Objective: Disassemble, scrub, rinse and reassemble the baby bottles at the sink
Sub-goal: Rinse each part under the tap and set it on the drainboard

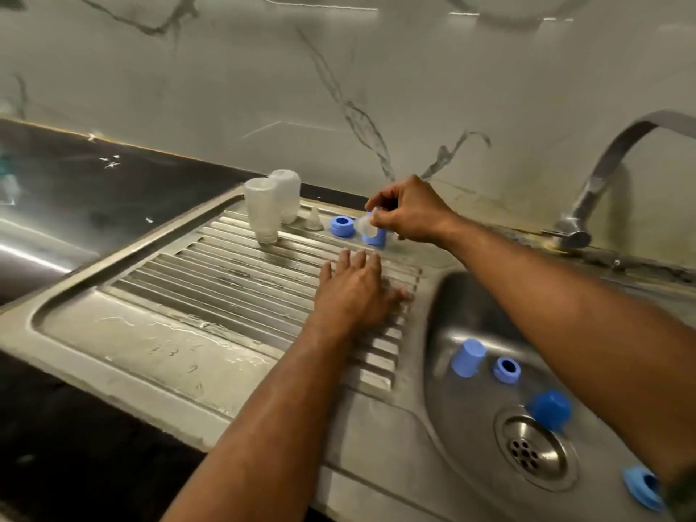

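Beside the sink basin (444, 333), the left hand (357, 292) rests flat on the ribbed drainboard (211, 273) — beyond it the right hand (406, 212) pinches a clear teat (366, 227) over a blue cap (374, 237).

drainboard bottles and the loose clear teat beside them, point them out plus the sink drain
front bottle (262, 211), head view, on its upturned clear body
rear bottle (287, 195), head view, on its upper side wall
clear teat (313, 220), head view, on its cone
sink drain (524, 451), head view, on the perforated strainer

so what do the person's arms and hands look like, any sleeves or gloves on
Both are bare: no gloves and no sleeves on the forearms as far as the view shows. The left hand and right hand show no rings. A dark blurred band sits near the right arm at the frame's edge; whether it is worn is unclear.
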